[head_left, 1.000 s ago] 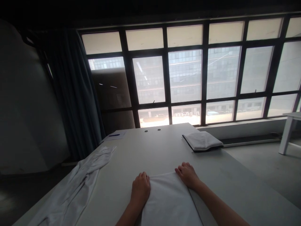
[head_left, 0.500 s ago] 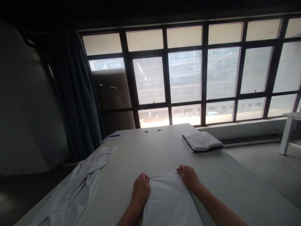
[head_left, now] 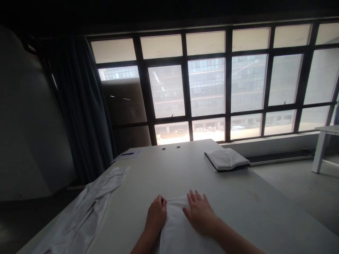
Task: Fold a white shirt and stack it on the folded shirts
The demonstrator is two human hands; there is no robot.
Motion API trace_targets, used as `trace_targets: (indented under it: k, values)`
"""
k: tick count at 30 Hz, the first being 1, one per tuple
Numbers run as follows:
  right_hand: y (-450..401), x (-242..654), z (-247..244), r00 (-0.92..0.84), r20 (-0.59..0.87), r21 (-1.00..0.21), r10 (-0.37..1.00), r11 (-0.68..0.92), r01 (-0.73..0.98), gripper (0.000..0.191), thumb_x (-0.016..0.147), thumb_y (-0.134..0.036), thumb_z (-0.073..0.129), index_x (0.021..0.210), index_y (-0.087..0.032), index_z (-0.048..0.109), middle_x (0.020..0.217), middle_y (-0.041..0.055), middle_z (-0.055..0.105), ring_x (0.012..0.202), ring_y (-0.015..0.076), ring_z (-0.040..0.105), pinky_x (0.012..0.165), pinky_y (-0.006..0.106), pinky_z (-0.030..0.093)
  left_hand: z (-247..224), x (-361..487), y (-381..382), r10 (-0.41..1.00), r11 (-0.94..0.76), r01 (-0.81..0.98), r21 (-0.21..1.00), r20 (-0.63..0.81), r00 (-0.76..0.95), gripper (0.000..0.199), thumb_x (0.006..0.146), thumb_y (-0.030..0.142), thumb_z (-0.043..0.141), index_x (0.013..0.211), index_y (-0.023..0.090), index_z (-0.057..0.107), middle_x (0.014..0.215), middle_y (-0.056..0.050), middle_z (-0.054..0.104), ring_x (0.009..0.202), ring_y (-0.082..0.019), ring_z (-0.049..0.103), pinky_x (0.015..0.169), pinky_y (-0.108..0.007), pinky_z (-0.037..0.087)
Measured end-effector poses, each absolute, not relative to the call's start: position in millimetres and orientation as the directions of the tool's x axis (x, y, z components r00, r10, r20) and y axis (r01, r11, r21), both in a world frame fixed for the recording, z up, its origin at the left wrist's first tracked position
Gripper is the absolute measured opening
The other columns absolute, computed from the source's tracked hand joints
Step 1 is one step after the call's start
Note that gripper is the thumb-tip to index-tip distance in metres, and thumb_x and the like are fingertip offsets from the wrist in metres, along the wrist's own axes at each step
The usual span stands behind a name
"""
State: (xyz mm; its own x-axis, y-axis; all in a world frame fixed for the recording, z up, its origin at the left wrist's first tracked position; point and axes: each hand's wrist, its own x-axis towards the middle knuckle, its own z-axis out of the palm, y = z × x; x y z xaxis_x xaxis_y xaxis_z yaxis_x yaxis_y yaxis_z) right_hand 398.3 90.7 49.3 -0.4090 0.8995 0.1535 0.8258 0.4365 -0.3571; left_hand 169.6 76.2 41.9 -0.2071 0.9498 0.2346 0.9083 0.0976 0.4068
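Observation:
A folded white cloth (head_left: 176, 225) lies at the near middle of the pale table (head_left: 164, 173). My left hand (head_left: 156, 214) is closed on the cloth's far left corner, its fingers curled at the edge. Over the cloth's far right part, my right hand (head_left: 199, 213) lies flat with its fingers spread, covering that corner. Further off, on the table's right side, sits a folded white cloth stack (head_left: 228, 158) with a dark layer beneath it. A crumpled white garment (head_left: 92, 204) stretches along the table's left edge.
Papers (head_left: 130, 154) with a dark blue pen (head_left: 127, 153) lie at the table's far left corner. Two round holes show near the far edge. Beyond are a blue curtain (head_left: 82, 116) and large windows. Another white table (head_left: 320, 148) stands at the right.
My right hand has let go of the far right corner, opened and moved left onto the cloth. My left hand remains at its corner. The view has shifted slightly.

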Motion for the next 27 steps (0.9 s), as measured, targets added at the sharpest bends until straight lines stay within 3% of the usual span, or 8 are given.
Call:
trace_targets:
  k: [2, 5, 8, 12, 15, 18, 24, 27]
  values:
    - [84.2, 394.9, 38.7, -0.458, 0.088, -0.361, 0.884, 0.457, 0.813, 0.077, 0.097, -0.065, 0.035, 0.156, -0.016, 0.035, 0.165, 0.0148, 0.023, 0.152, 0.0384, 0.015, 0.12, 0.061, 0.006, 42.0, 168.1, 76.8, 0.951, 0.105, 0.908, 0.406, 0.227, -0.211, 0.019, 0.099, 0.023, 0.044, 0.087, 0.021, 0.059, 0.088, -0.005, 0.073, 0.083, -0.018, 0.067, 0.073, -0.026, 0.041]
    - [83.7, 397.6, 32.6, -0.496, 0.085, -0.377, 0.864, 0.488, 0.787, 0.08, 0.098, -0.066, 0.03, 0.159, -0.015, 0.029, 0.167, 0.0133, 0.015, 0.154, 0.0354, 0.008, 0.122, 0.058, -0.001, 46.2, 164.4, 78.4, 0.953, 0.108, 0.911, 0.398, 0.219, -0.209, 0.018, 0.098, 0.023, 0.045, 0.089, 0.02, 0.061, 0.09, -0.006, 0.073, 0.085, -0.019, 0.068, 0.075, -0.026, 0.043]
    - [86.7, 400.3, 34.3, -0.503, 0.081, -0.385, 0.861, 0.492, 0.78, 0.081, 0.098, -0.066, 0.029, 0.159, -0.013, 0.028, 0.166, 0.0144, 0.016, 0.154, 0.035, 0.009, 0.123, 0.057, -0.001, 57.5, 164.9, 78.4, 0.955, 0.058, 0.926, 0.372, 0.248, -0.159, 0.02, 0.095, 0.018, 0.044, 0.102, 0.019, 0.063, 0.106, -0.009, 0.071, 0.102, -0.021, 0.066, 0.09, -0.03, 0.044]
    - [87.3, 399.0, 35.2, -0.504, 0.089, -0.357, 0.859, 0.5, 0.789, 0.075, 0.099, -0.059, 0.03, 0.158, -0.013, 0.03, 0.166, 0.0143, 0.018, 0.154, 0.0352, 0.012, 0.122, 0.058, 0.0, 66.9, 186.1, 70.9, 0.97, -0.116, 0.938, 0.326, 0.242, 0.036, 0.039, 0.093, 0.018, 0.042, 0.126, 0.022, 0.061, 0.134, -0.009, 0.064, 0.126, -0.022, 0.056, 0.112, -0.034, 0.034]
    - [87.8, 398.0, 33.9, -0.508, 0.087, -0.337, 0.857, 0.506, 0.794, 0.067, 0.1, -0.046, 0.032, 0.158, -0.013, 0.03, 0.166, 0.0139, 0.019, 0.154, 0.0341, 0.012, 0.123, 0.057, 0.001, 58.8, 210.1, 58.7, 0.97, -0.228, 0.921, 0.315, 0.153, 0.188, 0.05, 0.092, 0.033, 0.049, 0.141, 0.023, 0.056, 0.151, -0.008, 0.054, 0.141, -0.024, 0.045, 0.12, -0.037, 0.027]
    - [92.8, 401.2, 32.3, -0.518, 0.081, -0.338, 0.852, 0.512, 0.789, 0.065, 0.099, -0.04, 0.031, 0.158, -0.011, 0.03, 0.165, 0.0145, 0.019, 0.154, 0.032, 0.012, 0.123, 0.056, 0.002, 48.5, 222.7, 46.1, 0.964, -0.265, 0.916, 0.302, 0.06, 0.259, 0.07, 0.095, 0.058, 0.043, 0.155, 0.021, 0.039, 0.164, -0.008, 0.031, 0.153, -0.029, 0.023, 0.126, -0.047, 0.013]
    - [123.7, 428.6, 25.1, -0.343, 0.016, -0.336, 0.939, 0.328, 0.883, 0.08, 0.098, -0.067, 0.025, 0.159, -0.016, 0.027, 0.166, 0.0115, 0.016, 0.154, 0.0339, 0.007, 0.12, 0.062, -0.004, 56.7, 219.0, 35.5, 0.954, -0.273, 0.911, 0.308, -0.037, 0.298, 0.095, 0.081, 0.082, 0.049, 0.159, 0.035, 0.022, 0.169, -0.004, 0.011, 0.155, -0.035, 0.001, 0.124, -0.059, -0.002]
    - [142.2, 445.6, 17.7, -0.262, 0.034, -0.334, 0.964, 0.258, 0.907, 0.074, 0.099, -0.06, 0.028, 0.158, -0.014, 0.03, 0.166, 0.0117, 0.021, 0.154, 0.0335, 0.01, 0.121, 0.059, -0.002, 62.4, 220.5, 33.6, 0.947, -0.286, 0.904, 0.317, -0.052, 0.317, 0.1, 0.075, 0.085, 0.054, 0.158, 0.04, 0.021, 0.169, -0.004, 0.008, 0.154, -0.037, -0.002, 0.123, -0.062, -0.004]
